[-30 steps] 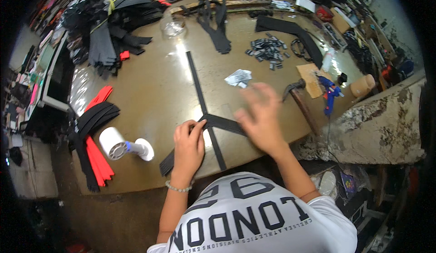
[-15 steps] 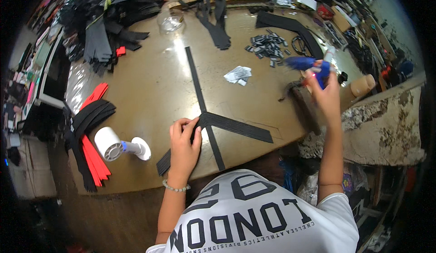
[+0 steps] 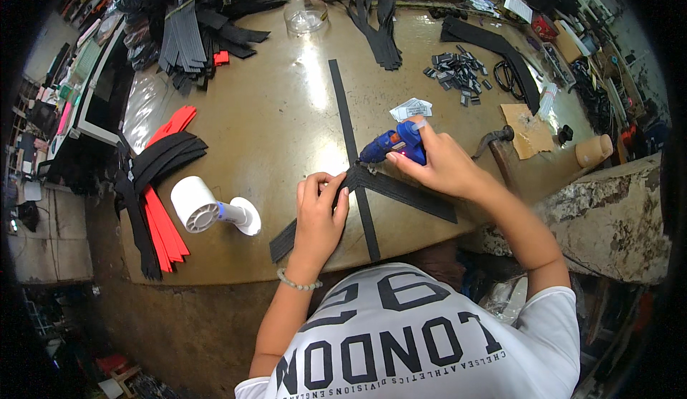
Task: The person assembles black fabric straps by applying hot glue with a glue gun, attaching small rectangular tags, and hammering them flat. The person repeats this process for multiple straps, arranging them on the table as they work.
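Observation:
A long narrow black strip lies across the table, running from the far side toward me. A wider ribbed black strap, bent into a V, crosses it. At the bend, my left hand grips the strap with curled fingers and thumb. My right hand is closed around a blue glue gun; its nozzle points left and down at the strip just above the bend. Whether glue is coming out is too small to see. Small white printed labels lie just beyond the gun.
Left stand a white handheld fan and black and red straps. Far away are bundled black straps, a clear round container and small dark buckles. A hammer and a tape roll are at right.
My right hand has brought the glue gun from the right side over to the strap's bend. My left hand stays at the bend. The whole view has shifted slightly.

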### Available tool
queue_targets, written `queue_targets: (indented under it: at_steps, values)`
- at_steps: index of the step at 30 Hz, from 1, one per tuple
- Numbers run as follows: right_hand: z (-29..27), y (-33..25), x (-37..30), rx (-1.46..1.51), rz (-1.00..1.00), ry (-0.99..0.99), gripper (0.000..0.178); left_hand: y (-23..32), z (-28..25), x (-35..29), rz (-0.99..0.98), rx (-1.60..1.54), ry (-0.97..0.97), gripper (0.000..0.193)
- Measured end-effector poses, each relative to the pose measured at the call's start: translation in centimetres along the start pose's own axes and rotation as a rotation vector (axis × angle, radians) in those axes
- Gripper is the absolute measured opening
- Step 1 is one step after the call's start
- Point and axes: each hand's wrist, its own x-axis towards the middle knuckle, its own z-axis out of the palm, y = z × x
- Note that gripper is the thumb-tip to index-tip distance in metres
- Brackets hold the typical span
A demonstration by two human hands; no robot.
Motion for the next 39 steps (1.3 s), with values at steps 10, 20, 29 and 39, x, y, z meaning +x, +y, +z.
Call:
queue_targets:
  at_steps: [10, 20, 29, 39]
  values:
    - [0.3, -0.7, -3.8, 0.011, -0.029, -0.079, 0.047, 0.0, 0.1, 0.0, 0.017, 0.004, -0.005, 0.026]
    - [-6.6, 12.1, -9.5, -0.001, 0.379, 1.095, 0.045, 0.2, 0.1, -0.3, -0.003, 0.023, -0.013, 0.025]
    - [-10.7, 13.6, -15.6, -0.583, 1.035, 0.642, 0.056, 1.7, 0.2, -1.9, 0.007, 0.052, -0.047, 0.028]
    - [-3.3, 13.6, 3.8, -0.366, 0.393, 0.537, 0.034, 1.7, 0.2, -2.0, 0.037, 0.062, -0.012, 0.024]
